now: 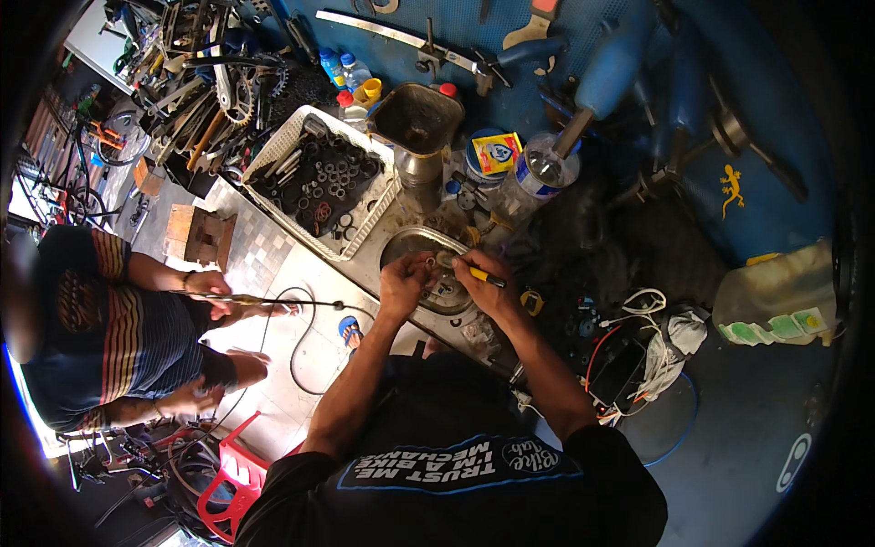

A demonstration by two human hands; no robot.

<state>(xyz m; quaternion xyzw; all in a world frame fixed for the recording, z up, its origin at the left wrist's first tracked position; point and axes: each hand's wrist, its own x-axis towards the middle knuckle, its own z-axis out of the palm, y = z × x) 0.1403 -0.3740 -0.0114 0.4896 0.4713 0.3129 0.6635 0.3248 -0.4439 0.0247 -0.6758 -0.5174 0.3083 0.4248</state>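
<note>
My left hand [404, 283] is closed, pinching a small metal ring [430, 263] at the fingertips over a round metal bowl [421, 231]. Close beside it, my right hand [481, 290] grips a tool with a yellow-and-black handle [488, 276]. The tool's working end points toward the ring and looks like a brush head, though it is too small to be sure. Small metal parts [444, 294] lie in the bowl beneath both hands.
A white plastic basket [369, 223] of bearings and rings stands left of the bowl. Behind it are a metal canister [419, 173] and a clear plastic tub [547, 173]. Tangled cables [649, 351] lie to the right. At left, another person [118, 319] holds a black hose.
</note>
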